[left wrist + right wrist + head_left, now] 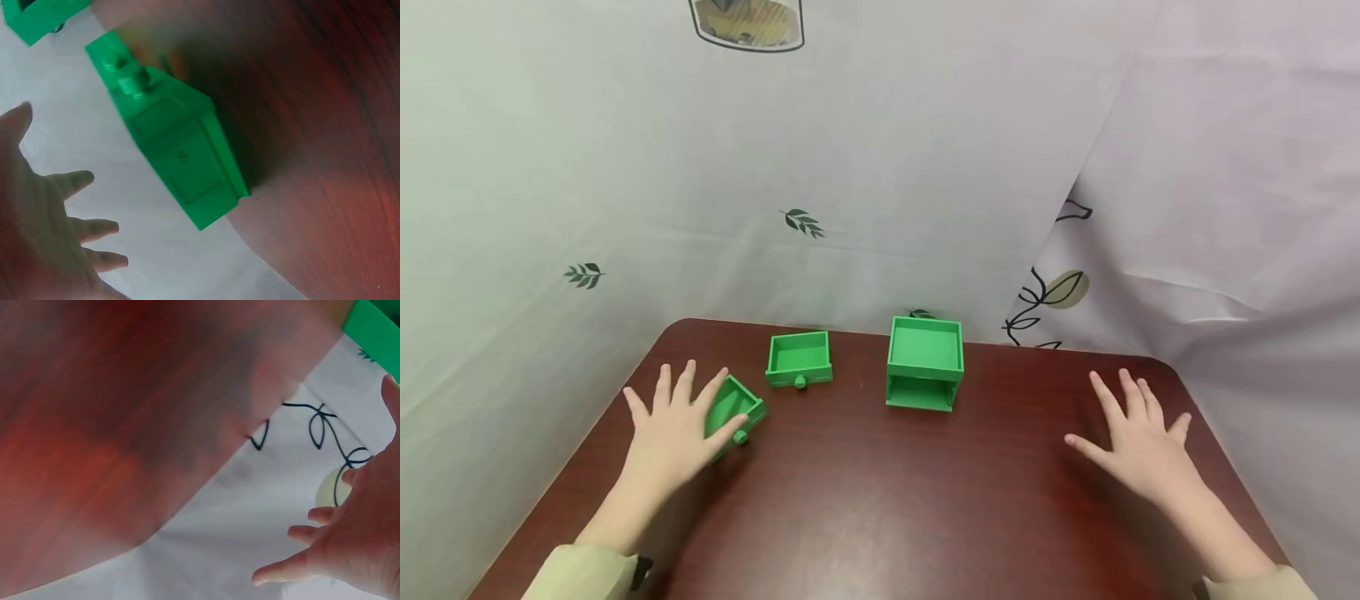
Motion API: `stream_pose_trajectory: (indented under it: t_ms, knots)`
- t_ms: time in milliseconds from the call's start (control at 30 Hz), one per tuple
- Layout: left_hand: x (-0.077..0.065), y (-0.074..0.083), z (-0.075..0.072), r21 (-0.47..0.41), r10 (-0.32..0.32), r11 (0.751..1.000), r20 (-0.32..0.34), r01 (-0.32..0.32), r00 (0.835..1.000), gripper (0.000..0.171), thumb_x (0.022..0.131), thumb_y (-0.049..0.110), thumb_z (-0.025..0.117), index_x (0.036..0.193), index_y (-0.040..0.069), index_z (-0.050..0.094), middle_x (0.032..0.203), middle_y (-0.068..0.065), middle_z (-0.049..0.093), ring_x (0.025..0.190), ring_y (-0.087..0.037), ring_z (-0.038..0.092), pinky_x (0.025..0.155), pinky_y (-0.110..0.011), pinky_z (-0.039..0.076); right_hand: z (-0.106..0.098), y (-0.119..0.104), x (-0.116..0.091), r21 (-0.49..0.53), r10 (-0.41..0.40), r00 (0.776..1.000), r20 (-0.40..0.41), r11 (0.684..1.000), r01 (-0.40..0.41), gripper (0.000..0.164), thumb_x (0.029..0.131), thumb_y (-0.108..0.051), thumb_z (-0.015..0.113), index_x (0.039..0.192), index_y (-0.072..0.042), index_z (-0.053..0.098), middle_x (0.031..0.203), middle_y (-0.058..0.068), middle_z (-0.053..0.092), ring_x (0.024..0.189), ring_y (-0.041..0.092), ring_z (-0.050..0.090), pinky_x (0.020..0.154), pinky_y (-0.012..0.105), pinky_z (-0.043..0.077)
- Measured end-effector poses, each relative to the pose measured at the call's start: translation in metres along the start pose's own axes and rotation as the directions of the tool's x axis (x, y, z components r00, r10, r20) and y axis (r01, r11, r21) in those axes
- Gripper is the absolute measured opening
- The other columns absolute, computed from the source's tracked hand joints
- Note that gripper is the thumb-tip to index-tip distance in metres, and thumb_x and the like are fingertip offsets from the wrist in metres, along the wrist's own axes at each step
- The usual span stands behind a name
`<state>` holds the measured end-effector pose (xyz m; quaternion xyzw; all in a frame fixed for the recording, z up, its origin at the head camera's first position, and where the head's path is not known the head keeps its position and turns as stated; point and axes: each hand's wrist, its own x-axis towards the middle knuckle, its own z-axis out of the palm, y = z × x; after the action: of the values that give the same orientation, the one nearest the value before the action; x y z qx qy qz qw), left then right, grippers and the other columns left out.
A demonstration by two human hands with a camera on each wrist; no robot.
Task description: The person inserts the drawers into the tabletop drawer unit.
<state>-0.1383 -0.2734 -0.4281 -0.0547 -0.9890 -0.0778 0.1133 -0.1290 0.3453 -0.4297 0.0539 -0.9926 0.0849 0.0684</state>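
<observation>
Left hand (pixel 670 433) and right hand (pixel 1141 447) are hovering wide, empty, flanking the green cabinet shell (pixel 925 346); near drawer (pixel 726 405) and far drawer (pixel 800 357) are lying left of it; preparation is seemingly occurring, next requiring a drawer grip.

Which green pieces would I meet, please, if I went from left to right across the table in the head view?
The angled drawer, partly hidden by the left hand → the other drawer → the open-fronted cabinet.
</observation>
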Motion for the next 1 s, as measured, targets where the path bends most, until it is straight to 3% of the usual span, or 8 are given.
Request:
stream_pose_trajectory:
  t_ms: [133,300,400,533,633,833,933,1000]
  knots:
    - [-0.004,0.003,-0.008,-0.167,0.009,0.986,-0.057,-0.018,0.998,0.070,0.102,0.051,0.064,0.159,0.014,0.046,0.162,-0.035,0.038,0.151,-0.064,0.027,0.119,-0.090,0.012,-0.010,-0.009,0.012,0.046,-0.068,0.994,-0.090,0.996,0.073,0.102,0.094,-0.058,0.075,0.171,-0.020,0.019,0.167,0.035,0.026,0.149,0.058,0.029,0.107,0.094,0.022]
    - [-0.021,0.009,-0.017,-0.422,-0.023,0.907,-0.084,-0.015,0.996,0.058,0.110,0.036,0.058,0.161,0.012,0.044,0.165,-0.029,0.039,0.153,-0.055,0.033,0.120,-0.079,0.028,-0.020,-0.024,0.026,0.119,-0.120,0.980,-0.158,0.983,0.140,0.092,0.098,-0.049,0.074,0.169,-0.016,0.027,0.165,0.033,0.033,0.142,0.060,0.039,0.113,0.079,0.034]
    - [-0.035,0.015,-0.015,-0.520,-0.066,0.854,-0.116,-0.004,0.991,0.051,0.111,0.028,0.056,0.161,0.018,0.046,0.163,-0.021,0.045,0.155,-0.028,0.038,0.126,-0.043,0.039,-0.023,-0.033,0.034,0.122,-0.136,0.977,-0.165,0.980,0.157,0.089,0.100,-0.047,0.072,0.169,-0.014,0.027,0.166,0.029,0.035,0.145,0.057,0.039,0.113,0.076,0.036]
    - [-0.051,0.024,-0.012,-0.643,-0.139,0.765,-0.139,0.018,0.980,0.043,0.113,0.019,0.053,0.156,0.018,0.053,0.151,0.005,0.058,0.135,0.014,0.043,0.102,0.004,0.031,-0.024,-0.047,0.045,0.110,-0.170,0.970,-0.176,0.975,0.191,0.086,0.102,-0.045,0.070,0.168,-0.009,0.028,0.168,0.026,0.035,0.148,0.052,0.039,0.118,0.073,0.036]
    - [-0.058,0.032,-0.010,-0.794,-0.162,0.607,-0.101,0.019,0.982,0.038,0.115,0.014,0.047,0.150,0.006,0.057,0.138,0.022,0.062,0.126,0.018,0.051,0.102,0.004,0.039,-0.023,-0.058,0.053,0.109,-0.197,0.965,-0.175,0.970,0.218,0.083,0.103,-0.044,0.068,0.166,-0.006,0.031,0.169,0.024,0.035,0.150,0.050,0.039,0.121,0.069,0.036]
    - [-0.061,0.041,0.000,-0.990,-0.076,0.141,-0.024,-0.013,0.997,0.037,0.116,0.007,0.034,0.140,-0.007,0.060,0.133,0.012,0.073,0.120,-0.002,0.071,0.102,-0.016,0.059,-0.020,-0.077,0.070,0.111,-0.232,0.961,-0.149,0.962,0.249,0.079,0.106,-0.043,0.063,0.165,-0.001,0.032,0.169,0.023,0.036,0.156,0.045,0.034,0.127,0.067,0.032]
    - [-0.061,0.041,0.007,-1.000,-0.012,-0.016,0.015,0.015,1.000,0.042,0.118,0.009,0.028,0.137,-0.001,0.064,0.131,0.005,0.075,0.118,-0.009,0.074,0.101,-0.023,0.062,-0.018,-0.087,0.078,0.124,-0.239,0.961,-0.136,0.959,0.256,0.077,0.107,-0.042,0.063,0.164,0.000,0.033,0.170,0.023,0.036,0.158,0.043,0.033,0.129,0.066,0.031]
    - [-0.060,0.040,0.012,-0.994,0.017,-0.092,0.049,0.050,0.999,0.045,0.118,0.012,0.025,0.135,0.004,0.066,0.129,0.002,0.077,0.118,-0.012,0.075,0.101,-0.025,0.063,-0.017,-0.093,0.083,0.135,-0.242,0.962,-0.127,0.957,0.258,0.078,0.107,-0.042,0.062,0.164,0.000,0.032,0.170,0.023,0.035,0.158,0.043,0.032,0.130,0.066,0.029]
